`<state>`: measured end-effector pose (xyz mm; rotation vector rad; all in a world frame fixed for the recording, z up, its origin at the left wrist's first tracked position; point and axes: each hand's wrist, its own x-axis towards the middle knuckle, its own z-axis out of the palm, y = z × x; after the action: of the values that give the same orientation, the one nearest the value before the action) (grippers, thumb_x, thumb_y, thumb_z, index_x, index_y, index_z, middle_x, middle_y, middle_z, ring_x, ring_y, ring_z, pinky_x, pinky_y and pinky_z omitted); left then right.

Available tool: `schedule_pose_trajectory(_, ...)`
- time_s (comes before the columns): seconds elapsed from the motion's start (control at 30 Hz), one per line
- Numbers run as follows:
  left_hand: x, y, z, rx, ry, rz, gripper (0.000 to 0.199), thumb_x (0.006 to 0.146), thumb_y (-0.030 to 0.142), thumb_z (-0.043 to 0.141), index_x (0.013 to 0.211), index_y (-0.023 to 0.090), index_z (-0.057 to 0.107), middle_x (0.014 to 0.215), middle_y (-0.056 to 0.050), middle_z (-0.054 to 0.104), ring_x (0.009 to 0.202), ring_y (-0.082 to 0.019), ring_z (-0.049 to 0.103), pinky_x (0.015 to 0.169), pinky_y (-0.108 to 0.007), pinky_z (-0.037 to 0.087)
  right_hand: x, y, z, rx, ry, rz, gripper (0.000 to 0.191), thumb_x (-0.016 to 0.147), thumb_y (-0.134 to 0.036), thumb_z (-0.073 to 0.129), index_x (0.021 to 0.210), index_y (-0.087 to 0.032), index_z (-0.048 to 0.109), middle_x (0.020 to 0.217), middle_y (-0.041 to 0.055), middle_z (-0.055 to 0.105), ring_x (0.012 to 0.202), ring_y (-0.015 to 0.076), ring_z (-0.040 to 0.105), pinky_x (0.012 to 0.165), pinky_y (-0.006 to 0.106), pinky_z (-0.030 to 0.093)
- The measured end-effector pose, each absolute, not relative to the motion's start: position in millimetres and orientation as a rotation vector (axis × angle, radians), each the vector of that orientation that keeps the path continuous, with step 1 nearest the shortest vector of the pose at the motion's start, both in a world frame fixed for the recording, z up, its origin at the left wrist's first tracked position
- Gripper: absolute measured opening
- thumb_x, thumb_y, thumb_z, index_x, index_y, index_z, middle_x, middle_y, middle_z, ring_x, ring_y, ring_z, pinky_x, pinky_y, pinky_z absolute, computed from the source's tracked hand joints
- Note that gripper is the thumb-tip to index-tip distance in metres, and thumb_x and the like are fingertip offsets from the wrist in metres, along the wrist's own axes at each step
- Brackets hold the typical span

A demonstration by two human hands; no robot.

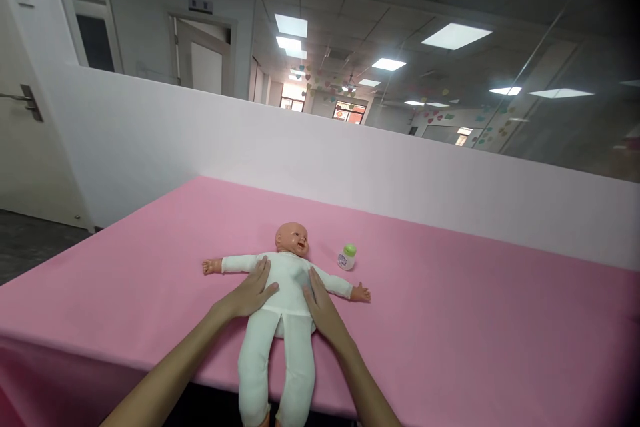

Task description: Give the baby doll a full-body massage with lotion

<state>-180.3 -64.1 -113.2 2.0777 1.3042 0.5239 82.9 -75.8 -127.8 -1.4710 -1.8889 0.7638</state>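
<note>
A baby doll in a white suit (287,283) lies on its back on the pink-covered table (450,320), its arms spread wide and its legs reaching over the front edge. My left hand (251,290) rests flat on the left side of the doll's chest, fingers stretched out. On the other side of the chest lies my right hand (320,300), also flat with its fingers extended. Neither hand grips anything. Beside the doll's head, to the right, stands a small clear jar with a green lid (347,257), untouched.
A low white wall (310,153) runs along the table's back edge, with a large glass pane above it. A door with a metal handle (30,103) is at the far left. The table's front edge lies beneath the doll's legs.
</note>
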Motion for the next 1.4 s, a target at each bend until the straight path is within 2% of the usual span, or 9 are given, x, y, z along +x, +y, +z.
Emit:
schedule_pose_trajectory(0.17, -193, -97, -111, 2.131, 1.221, 0.482, 0.081, 0.104, 0.065, 0.028, 0.166, 0.017, 0.011, 0.17, -0.009, 0.0, 0.157, -0.03, 0.004, 0.128, -0.049, 0.019, 84, -113, -122, -1.402, -1.949, 0.818, 0.07, 0.105, -0.06, 0.031, 0.164, -0.024, 0.023, 0.172, 0.0014, 0.016, 0.159, 0.0199, 0.012, 0.131, 0.045, 0.011)
schedule_pose_trajectory(0.3, -180, -118, -100, 2.288, 1.051, 0.434, 0.077, 0.106, 0.06, 0.026, 0.166, 0.017, 0.003, 0.171, -0.007, -0.005, 0.157, -0.029, -0.005, 0.129, -0.05, 0.012, 75, -128, -113, -1.302, -2.071, 0.785, 0.063, 0.107, -0.053, 0.031, 0.163, -0.025, 0.026, 0.171, 0.0021, 0.02, 0.158, 0.0213, 0.017, 0.131, 0.046, 0.014)
schedule_pose_trajectory(0.43, -153, -121, -90, 2.424, 0.961, 0.562, 0.084, 0.103, 0.062, 0.037, 0.166, 0.018, 0.004, 0.172, -0.009, -0.001, 0.158, -0.03, 0.0, 0.13, -0.048, 0.008, 60, -119, -100, -1.167, -2.24, 0.715, 0.06, 0.108, -0.048, 0.033, 0.164, -0.026, 0.023, 0.171, 0.0028, 0.02, 0.158, 0.022, 0.017, 0.13, 0.048, 0.017)
schedule_pose_trajectory(0.53, -135, -109, -89, 2.423, 1.006, 0.621, 0.091, 0.1, 0.066, 0.041, 0.166, 0.013, 0.005, 0.171, -0.013, -0.001, 0.159, -0.03, 0.001, 0.13, -0.048, 0.008, 51, -99, -97, -1.047, -2.315, 0.62, 0.061, 0.108, -0.044, 0.035, 0.164, -0.026, 0.022, 0.171, 0.004, 0.02, 0.158, 0.0227, 0.017, 0.13, 0.048, 0.018)
schedule_pose_trajectory(0.7, -122, -73, -100, 2.354, 1.129, 0.685, 0.08, 0.104, 0.061, 0.033, 0.166, 0.014, 0.013, 0.172, -0.013, 0.007, 0.159, -0.027, 0.002, 0.129, -0.049, 0.009, 49, -66, -109, -1.122, -2.263, 0.499, 0.061, 0.107, -0.041, 0.037, 0.164, -0.023, 0.024, 0.169, 0.0082, 0.026, 0.157, 0.0245, 0.022, 0.129, 0.053, 0.016)
schedule_pose_trajectory(1.0, -144, -44, -116, 2.167, 1.286, 0.736, 0.087, 0.101, 0.069, 0.026, 0.165, 0.012, 0.013, 0.172, -0.013, 0.004, 0.158, -0.028, -0.005, 0.128, -0.049, 0.006, 70, -53, -126, -1.444, -1.97, 0.607, 0.075, 0.103, -0.059, 0.035, 0.163, -0.014, 0.026, 0.17, 0.0113, 0.021, 0.158, 0.0264, 0.017, 0.129, 0.052, 0.015)
schedule_pose_trajectory(1.17, -169, -57, -119, 1.982, 1.342, 0.688, 0.094, 0.099, 0.072, 0.03, 0.165, 0.009, 0.009, 0.171, -0.014, -0.005, 0.158, -0.029, -0.005, 0.128, -0.049, 0.008, 87, -71, -128, -1.475, -1.909, 0.63, 0.075, 0.102, -0.058, 0.037, 0.162, -0.013, 0.03, 0.169, 0.0118, 0.025, 0.157, 0.0264, 0.021, 0.129, 0.05, 0.016)
schedule_pose_trajectory(1.3, -185, -78, -110, 1.918, 1.422, 0.651, 0.091, 0.096, 0.071, 0.04, 0.163, 0.01, 0.025, 0.171, -0.015, 0.01, 0.158, -0.032, 0.008, 0.127, -0.05, 0.015, 107, -91, -120, -1.445, -1.873, 0.66, 0.063, 0.101, -0.054, 0.046, 0.154, -0.02, 0.047, 0.162, 0.01, 0.042, 0.151, 0.0279, 0.038, 0.124, 0.05, 0.03)
schedule_pose_trajectory(1.4, -170, -93, -82, 1.918, 1.44, 0.887, 0.078, 0.09, 0.064, 0.059, 0.153, 0.019, 0.047, 0.166, -0.012, 0.034, 0.155, -0.035, 0.025, 0.125, -0.053, 0.023, 129, -92, -105, -1.429, -1.834, 0.515, 0.043, 0.1, -0.046, 0.048, 0.127, -0.023, 0.071, 0.134, 0.0101, 0.07, 0.125, 0.0304, 0.064, 0.11, 0.049, 0.047)
